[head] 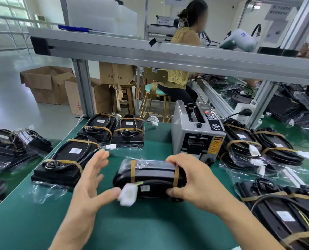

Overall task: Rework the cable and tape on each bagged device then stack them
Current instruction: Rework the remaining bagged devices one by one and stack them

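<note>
— Two hands over the green counter (150,228); what has each got?

— Right hand (189,184) grips the bagged device (150,177) at its right end, fingers curled over the top, thumb on the near face. It stands on edge in the middle of the counter, just in front of the tape dispenser (197,134).

— And the left hand (90,179)?

— Empty, fingers spread and straight, palm turned toward the device's left end. Its thumb is near the white connector (126,196), which hangs off the near face on short coloured wires. That part is blurred, so whether they touch I cannot tell.

— Tape?

— Two tan tape bands (133,170) go round the device, one near each end.

— Any other units?

— Left of the hands a taped device (67,159) lies flat; behind it two more (112,130) sit side by side. Right of the dispenser is a bagged pile (258,147), and further bagged units (283,210) lie at the near right edge.
</note>
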A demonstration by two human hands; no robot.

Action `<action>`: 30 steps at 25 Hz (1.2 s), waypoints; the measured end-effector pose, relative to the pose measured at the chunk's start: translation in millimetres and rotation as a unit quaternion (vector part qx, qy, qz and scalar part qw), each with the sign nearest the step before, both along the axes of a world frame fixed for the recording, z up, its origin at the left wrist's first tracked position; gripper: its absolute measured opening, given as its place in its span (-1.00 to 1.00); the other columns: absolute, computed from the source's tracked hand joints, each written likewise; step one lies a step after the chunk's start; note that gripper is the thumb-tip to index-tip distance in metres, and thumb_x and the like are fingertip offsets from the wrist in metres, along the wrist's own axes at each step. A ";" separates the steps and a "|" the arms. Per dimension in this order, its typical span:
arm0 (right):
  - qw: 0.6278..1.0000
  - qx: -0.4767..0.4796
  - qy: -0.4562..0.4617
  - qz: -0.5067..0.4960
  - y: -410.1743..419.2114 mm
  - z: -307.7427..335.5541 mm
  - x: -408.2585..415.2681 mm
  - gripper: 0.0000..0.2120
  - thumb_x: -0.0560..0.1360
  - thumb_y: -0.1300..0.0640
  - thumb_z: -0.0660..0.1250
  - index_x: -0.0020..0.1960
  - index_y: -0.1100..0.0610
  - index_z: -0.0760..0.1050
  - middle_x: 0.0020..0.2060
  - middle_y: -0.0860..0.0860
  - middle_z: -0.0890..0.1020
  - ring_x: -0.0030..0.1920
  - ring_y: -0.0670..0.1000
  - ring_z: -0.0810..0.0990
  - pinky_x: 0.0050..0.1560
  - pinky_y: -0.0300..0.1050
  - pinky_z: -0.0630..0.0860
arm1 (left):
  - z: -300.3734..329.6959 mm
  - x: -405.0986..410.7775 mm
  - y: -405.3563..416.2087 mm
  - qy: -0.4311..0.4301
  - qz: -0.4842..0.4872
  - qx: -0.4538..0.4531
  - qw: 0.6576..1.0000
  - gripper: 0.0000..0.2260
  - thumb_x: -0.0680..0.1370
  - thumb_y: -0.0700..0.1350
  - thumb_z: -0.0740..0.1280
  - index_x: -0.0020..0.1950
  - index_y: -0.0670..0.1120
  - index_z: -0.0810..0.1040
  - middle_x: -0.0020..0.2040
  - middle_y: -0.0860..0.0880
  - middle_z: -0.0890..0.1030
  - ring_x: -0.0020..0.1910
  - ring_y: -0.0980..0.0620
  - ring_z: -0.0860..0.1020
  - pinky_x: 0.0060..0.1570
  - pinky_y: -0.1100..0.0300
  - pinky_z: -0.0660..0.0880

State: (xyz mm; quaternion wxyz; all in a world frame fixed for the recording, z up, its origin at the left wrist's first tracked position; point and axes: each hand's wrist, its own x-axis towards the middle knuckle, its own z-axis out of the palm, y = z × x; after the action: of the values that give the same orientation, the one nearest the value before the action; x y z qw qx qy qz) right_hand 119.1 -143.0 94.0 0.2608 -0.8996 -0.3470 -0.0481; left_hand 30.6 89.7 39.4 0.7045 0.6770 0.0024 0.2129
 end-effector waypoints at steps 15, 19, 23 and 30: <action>0.993 0.046 0.044 0.100 59.8 12.5 1.7 -0.83 0.44 0.02 0.46 0.00 0.04 0.67 -0.04 -0.13 0.59 -0.02 -0.09 0.57 0.12 -0.06 0.45 | 12.8 10.9 -21.3 0.022 0.076 0.106 0.991 -0.77 0.37 -0.31 0.50 -0.13 0.03 0.70 -0.10 0.08 0.71 -0.07 0.08 0.66 0.04 0.20 0.54; 0.992 0.035 -0.003 0.119 63.9 10.4 3.3 -0.90 0.51 0.12 0.38 -0.10 0.13 0.65 -0.11 -0.04 0.61 -0.09 -0.01 0.58 0.00 0.01 0.49 | 15.0 10.3 -23.1 0.009 0.109 0.127 0.986 -0.81 0.44 -0.26 0.45 -0.15 0.05 0.69 -0.14 0.13 0.70 -0.08 0.15 0.65 0.03 0.22 0.53; 0.997 -0.016 0.013 0.073 76.7 11.5 5.8 -0.86 0.55 0.07 0.29 -0.08 0.12 0.55 -0.10 -0.02 0.59 -0.05 0.03 0.53 0.03 0.02 0.45 | 17.2 3.6 -21.1 0.004 0.084 0.175 0.981 -0.74 0.34 -0.12 0.49 -0.03 0.14 0.60 -0.08 0.19 0.67 -0.05 0.21 0.62 -0.01 0.37 0.49; 0.966 -0.084 0.242 0.029 92.9 30.0 25.3 -0.88 0.49 0.14 0.37 -0.23 0.05 0.54 -0.23 -0.01 0.58 -0.19 -0.07 0.49 -0.08 -0.16 0.45 | 18.3 -0.6 -1.8 -0.019 -0.025 0.305 0.952 -0.40 0.23 -0.17 0.50 0.21 0.23 0.55 0.09 0.17 0.54 0.14 0.12 0.52 0.13 0.43 0.35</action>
State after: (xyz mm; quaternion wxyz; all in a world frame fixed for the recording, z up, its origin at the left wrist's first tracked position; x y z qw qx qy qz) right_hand 144.4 -50.1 124.0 0.2623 -0.8924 -0.3025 0.2082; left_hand 30.0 87.9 57.8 0.4693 0.8554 -0.0932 0.1982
